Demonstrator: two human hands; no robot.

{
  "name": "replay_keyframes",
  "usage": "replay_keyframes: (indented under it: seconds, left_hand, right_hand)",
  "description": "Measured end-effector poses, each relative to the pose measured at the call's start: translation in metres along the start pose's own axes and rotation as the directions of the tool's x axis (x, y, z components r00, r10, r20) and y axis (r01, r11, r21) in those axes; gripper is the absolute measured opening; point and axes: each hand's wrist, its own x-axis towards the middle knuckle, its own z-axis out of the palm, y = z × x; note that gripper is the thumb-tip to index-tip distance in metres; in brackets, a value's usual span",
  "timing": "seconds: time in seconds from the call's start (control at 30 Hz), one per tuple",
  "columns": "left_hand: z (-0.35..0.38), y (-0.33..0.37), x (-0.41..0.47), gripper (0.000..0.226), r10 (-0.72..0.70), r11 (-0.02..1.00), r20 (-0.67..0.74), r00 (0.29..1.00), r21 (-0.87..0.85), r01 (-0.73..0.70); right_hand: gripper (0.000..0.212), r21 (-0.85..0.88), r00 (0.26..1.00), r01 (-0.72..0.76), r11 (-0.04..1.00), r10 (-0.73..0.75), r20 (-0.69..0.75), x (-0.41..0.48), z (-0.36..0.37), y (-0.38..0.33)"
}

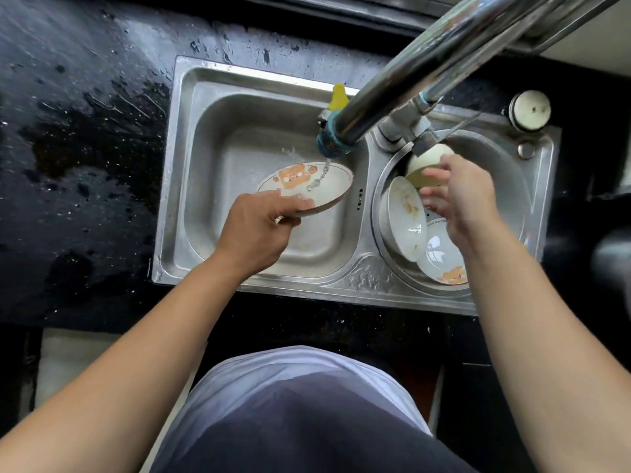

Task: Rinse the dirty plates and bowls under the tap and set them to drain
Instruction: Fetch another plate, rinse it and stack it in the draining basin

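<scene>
Head | L hand [256,230] grip clamped on plate [317,186] under tap [333,141] | R hand [467,196] at bowl [426,162], grip can't tell

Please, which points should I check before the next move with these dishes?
1. Water from the tap falls on the bear plate: ok.
2. Left hand grips this plate's near rim: ok.
3. Bear plate fully rinsed: cannot tell.
4. Right hand holds nothing, open by the cream bowl: ok.
5. Leaning plate in the right basin stands stable: cannot tell.
</scene>
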Motion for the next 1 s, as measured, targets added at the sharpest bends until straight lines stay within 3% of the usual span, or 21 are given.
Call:
replay_keyframes:
  seconds: [0.07,0.13,0.2,0.33,0.43,0.5,0.57,0.6,0.7,0.8,0.9,1.0]
  left_hand:
    - [0.007,0.004,-0.009,0.039,0.026,0.999,-0.044,0.999,-0.031,-0.028]
    - [0.015,0.007,-0.019,0.041,0.030,0.997,-0.045,0.999,-0.074,-0.033]
    - [0.024,0.011,-0.028,0.043,0.052,0.993,-0.025,0.998,-0.109,-0.054]
    - [0.039,0.018,-0.044,0.042,0.070,0.986,-0.023,0.997,-0.152,-0.072]
    - [0.044,0.018,-0.046,0.048,-0.012,0.968,0.123,0.992,-0.249,0.043]
    - [0.044,0.017,-0.044,0.052,-0.052,0.970,0.275,0.960,-0.215,0.114]
    - [0.045,0.012,-0.041,0.057,-0.127,0.975,0.364,0.923,-0.127,0.185]
    - [0.045,0.009,-0.039,0.060,-0.177,0.966,0.376,0.910,-0.110,0.234]
    - [0.044,-0.002,-0.034,0.061,-0.354,0.906,0.300,0.886,-0.125,0.405]
    - [0.039,-0.010,-0.029,0.067,-0.497,0.828,0.259,0.828,-0.143,0.542]
    - [0.030,-0.014,-0.021,0.072,-0.543,0.738,0.260,0.798,-0.306,0.602]
    - [0.017,-0.023,-0.011,0.055,-0.473,0.774,0.195,0.859,-0.374,0.511]
  right_hand:
    - [0.038,-0.091,0.967,-0.096,0.991,0.114,0.227,-0.023,0.010,0.014]
    - [0.061,-0.201,0.865,-0.159,0.967,0.234,0.444,-0.043,0.021,0.020]
    - [0.069,-0.271,0.798,-0.124,0.955,0.258,0.544,-0.058,0.034,0.020]
    - [0.030,-0.400,0.871,0.066,0.914,0.143,0.470,-0.075,0.055,0.021]
    - [0.031,-0.509,0.926,0.138,0.850,0.071,0.370,-0.074,0.058,0.030]
    - [0.029,-0.686,0.932,0.340,0.643,-0.135,0.336,-0.073,0.057,0.039]
    - [0.022,-0.782,0.842,0.503,0.368,-0.414,0.347,-0.073,0.054,0.051]
    - [0.019,-0.785,0.789,0.546,0.292,-0.493,0.366,-0.074,0.054,0.055]
    - [0.022,-0.806,0.750,0.573,0.145,-0.490,0.445,-0.073,0.058,0.063]
    - [0.025,-0.786,0.719,0.600,0.148,-0.530,0.449,-0.075,0.058,0.070]
    - [0.023,-0.741,0.674,0.651,0.165,-0.575,0.464,-0.080,0.055,0.080]
    - [0.026,-0.703,0.620,0.696,0.148,-0.618,0.483,-0.083,0.056,0.084]
